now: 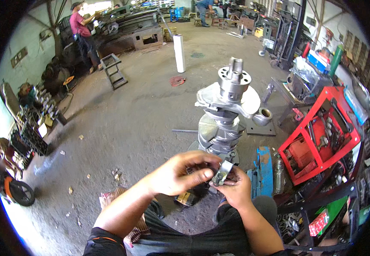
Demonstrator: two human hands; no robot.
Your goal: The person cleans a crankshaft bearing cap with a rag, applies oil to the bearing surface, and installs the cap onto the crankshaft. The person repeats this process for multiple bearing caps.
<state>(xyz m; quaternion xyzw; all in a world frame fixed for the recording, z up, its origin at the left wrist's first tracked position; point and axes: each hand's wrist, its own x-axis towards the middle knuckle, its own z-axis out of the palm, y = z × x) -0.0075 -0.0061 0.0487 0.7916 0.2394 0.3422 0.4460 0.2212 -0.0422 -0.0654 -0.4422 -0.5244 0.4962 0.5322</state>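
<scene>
Holding a small curved metal bearing shell low in the frame's centre, I see both hands meet. My left hand pinches it from above, fingers curled; my right hand cups it below, beneath the upright crankshaft.

- A small curved half-shell of grey metal is sitting tilted between both hands' fingertips, low in the frame's centre.
- A tall grey steel crankshaft is standing upright just above it.
</scene>
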